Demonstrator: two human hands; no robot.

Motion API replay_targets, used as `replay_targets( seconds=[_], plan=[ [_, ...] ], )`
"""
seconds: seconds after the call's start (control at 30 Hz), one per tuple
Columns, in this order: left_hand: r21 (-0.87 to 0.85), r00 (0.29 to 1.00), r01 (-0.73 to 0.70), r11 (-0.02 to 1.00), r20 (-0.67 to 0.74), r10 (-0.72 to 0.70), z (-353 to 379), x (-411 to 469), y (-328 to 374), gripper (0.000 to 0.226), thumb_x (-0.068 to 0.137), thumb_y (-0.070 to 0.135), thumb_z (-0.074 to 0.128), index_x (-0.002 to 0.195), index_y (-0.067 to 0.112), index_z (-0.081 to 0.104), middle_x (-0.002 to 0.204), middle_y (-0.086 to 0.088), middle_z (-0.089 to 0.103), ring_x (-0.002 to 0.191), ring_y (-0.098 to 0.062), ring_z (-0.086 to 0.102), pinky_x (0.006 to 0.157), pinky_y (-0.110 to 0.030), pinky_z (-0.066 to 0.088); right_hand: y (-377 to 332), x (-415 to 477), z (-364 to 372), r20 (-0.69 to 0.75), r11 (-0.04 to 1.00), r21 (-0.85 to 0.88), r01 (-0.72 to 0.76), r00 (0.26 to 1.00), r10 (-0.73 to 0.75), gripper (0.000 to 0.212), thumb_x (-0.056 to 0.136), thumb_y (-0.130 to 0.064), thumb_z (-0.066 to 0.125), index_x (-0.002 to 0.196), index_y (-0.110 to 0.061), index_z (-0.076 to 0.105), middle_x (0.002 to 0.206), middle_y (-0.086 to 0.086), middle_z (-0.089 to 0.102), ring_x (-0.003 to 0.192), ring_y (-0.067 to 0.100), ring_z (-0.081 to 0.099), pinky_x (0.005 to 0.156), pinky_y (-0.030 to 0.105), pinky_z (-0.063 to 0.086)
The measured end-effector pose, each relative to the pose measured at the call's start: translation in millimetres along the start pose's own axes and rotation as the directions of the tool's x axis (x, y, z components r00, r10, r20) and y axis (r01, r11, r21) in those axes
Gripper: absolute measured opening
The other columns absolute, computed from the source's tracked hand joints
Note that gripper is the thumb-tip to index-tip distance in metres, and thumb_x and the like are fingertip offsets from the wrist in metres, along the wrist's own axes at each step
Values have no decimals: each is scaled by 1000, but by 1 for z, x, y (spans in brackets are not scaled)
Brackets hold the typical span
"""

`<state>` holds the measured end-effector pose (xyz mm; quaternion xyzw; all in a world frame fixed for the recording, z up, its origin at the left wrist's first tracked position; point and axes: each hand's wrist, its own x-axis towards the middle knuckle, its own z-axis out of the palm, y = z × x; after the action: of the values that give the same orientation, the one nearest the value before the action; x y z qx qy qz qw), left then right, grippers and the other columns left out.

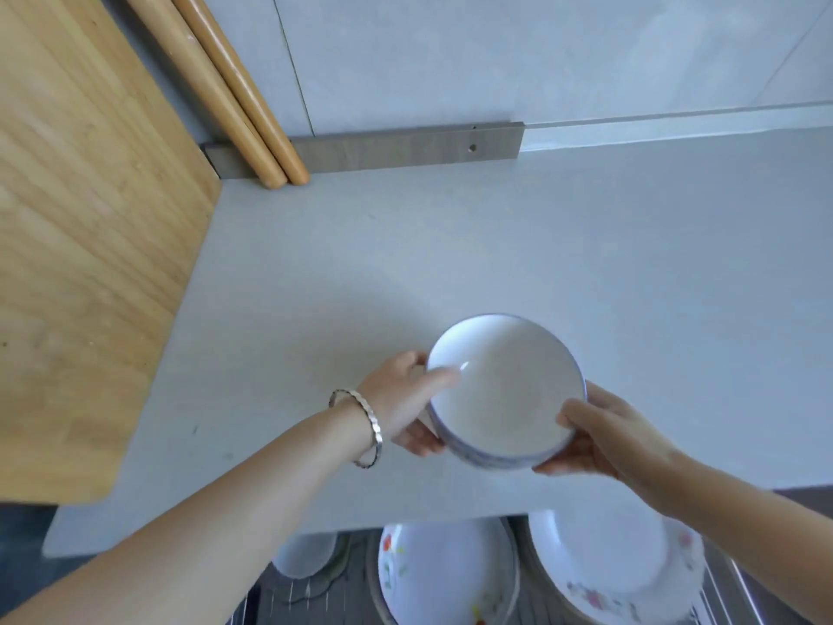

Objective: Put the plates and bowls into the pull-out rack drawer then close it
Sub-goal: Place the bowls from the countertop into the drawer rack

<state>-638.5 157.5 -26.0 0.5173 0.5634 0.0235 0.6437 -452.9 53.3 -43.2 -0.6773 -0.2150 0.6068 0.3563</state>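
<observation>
Bowl (505, 394) hangs over the counter (450, 263) near its front edge, gripped by both hands: left hand (401, 399) thumb inside the rim, right hand (599, 439) fingers clamped opposite. Plates (446, 575) stand in the rack (721, 584) below.

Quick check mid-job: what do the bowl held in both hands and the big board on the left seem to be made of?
The bowl looks like glazed ceramic: glossy white inside with a bright glint and a blue rim; hard plastic can't be ruled out. The board looks like pale wood, matte, with visible grain lines.
</observation>
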Motion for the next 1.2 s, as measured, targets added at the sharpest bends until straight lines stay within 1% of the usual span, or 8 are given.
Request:
replay_targets(
  seconds=[0.1, 0.3, 0.43, 0.53, 0.67, 0.83, 1.0, 1.2],
  plan=[
    [63, 1000, -5, 998, 11, 5, 46, -45, -26, 20, 89, 11, 43, 108, 15, 43, 70, -16, 60, 38, -22, 59, 46, -30, 53, 32, -56, -29, 90, 997, -51, -64, 994, 69, 26, 77, -4, 51, 100, -13, 59, 81, 21, 66, 65, 31, 67, 58, 32, 60],
    [256, 998, -70, 964, 8, 70, 128, -110, -68, 18, 87, 11, 42, 103, 18, 50, 73, 0, 56, 68, -25, 62, 71, -39, 60, 92, -130, -80, 124, 978, -174, -119, 982, 142, 36, 88, 2, 40, 101, -27, 57, 75, 13, 72, 68, 30, 71, 62, 34, 60],
    [315, 999, -35, 949, 17, 31, 175, -111, -109, 16, 90, 8, 42, 96, 23, 42, 67, 7, 49, 48, -5, 53, 43, -10, 44, 142, -141, -93, 96, 934, -330, -137, 979, 178, 32, 88, -2, 40, 106, -26, 50, 78, 11, 72, 59, 27, 71, 61, 32, 58],
    [338, 996, 49, 940, 58, -72, 204, -99, -144, 16, 91, 5, 40, 100, 18, 38, 77, 5, 46, 61, -8, 49, 44, -10, 44, 184, -138, -92, 41, 889, -404, -216, 966, 253, 40, 88, -2, 37, 119, -26, 42, 72, 8, 67, 51, 20, 67, 54, 22, 57],
    [542, 987, 128, 830, 14, -162, 224, -73, -187, 29, 87, 14, 43, 115, 9, 45, 101, -8, 58, 91, -25, 57, 78, -31, 52, 235, -125, -83, -2, 878, -342, -335, 935, 356, 52, 90, 0, 33, 136, -23, 32, 76, 5, 60, 39, 13, 63, 45, 23, 55],
    [674, 980, 157, 722, -14, -200, 237, -51, -213, 34, 89, 14, 43, 123, 9, 44, 120, -11, 57, 106, -28, 54, 76, -30, 40, 279, -103, -75, -54, 890, -278, -362, 931, 362, 60, 90, -1, 36, 143, -25, 26, 97, -1, 54, 70, 20, 62, 52, 30, 60],
    [677, 981, 155, 719, -22, -191, 242, -49, -230, 36, 89, 8, 42, 124, 5, 43, 121, -13, 53, 87, -18, 38, 72, -25, 31, 301, -97, -70, -76, 869, -330, -369, 928, 366, 62, 89, -2, 39, 144, -28, 26, 112, 5, 50, 106, 34, 56, 69, 46, 60],
    [597, 988, 130, 791, -8, -156, 244, -48, -236, 43, 88, 3, 43, 130, 8, 42, 97, -2, 44, 82, -13, 36, 51, -3, 32, 308, -95, -72, -121, 822, -449, -351, 935, 333, 60, 86, -9, 43, 141, -28, 30, 98, 6, 57, 97, 32, 59, 81, 47, 57]
  ],
)
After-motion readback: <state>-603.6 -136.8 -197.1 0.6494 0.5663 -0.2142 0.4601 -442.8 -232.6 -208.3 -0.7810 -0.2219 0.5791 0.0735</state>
